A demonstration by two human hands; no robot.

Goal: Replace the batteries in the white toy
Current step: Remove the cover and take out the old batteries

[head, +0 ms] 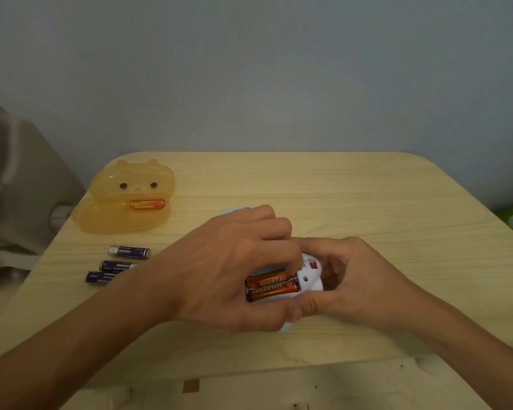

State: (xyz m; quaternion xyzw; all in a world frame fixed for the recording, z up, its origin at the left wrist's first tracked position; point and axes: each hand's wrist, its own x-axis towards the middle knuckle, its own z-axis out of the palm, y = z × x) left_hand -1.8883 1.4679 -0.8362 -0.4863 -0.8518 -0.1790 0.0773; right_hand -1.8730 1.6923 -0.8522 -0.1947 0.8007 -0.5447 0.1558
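The white toy [308,278] sits between both hands at the table's middle front, its battery bay facing up. Two orange batteries [271,285] lie side by side in the bay. My left hand [219,270] wraps the toy from the left, fingertips pressing on the upper battery. My right hand [356,279] grips the toy's right end, near a small orange switch [313,265]. Three dark purple batteries [122,264] lie loose on the table to the left. One more orange battery [147,204] rests inside a translucent orange bear-shaped case [125,199].
A light wooden table [367,196] with rounded corners carries everything. A small white object [234,210] peeks out behind my left hand. Grey cloth and a chair [18,179] stand off the table's left edge. A plain wall rises behind.
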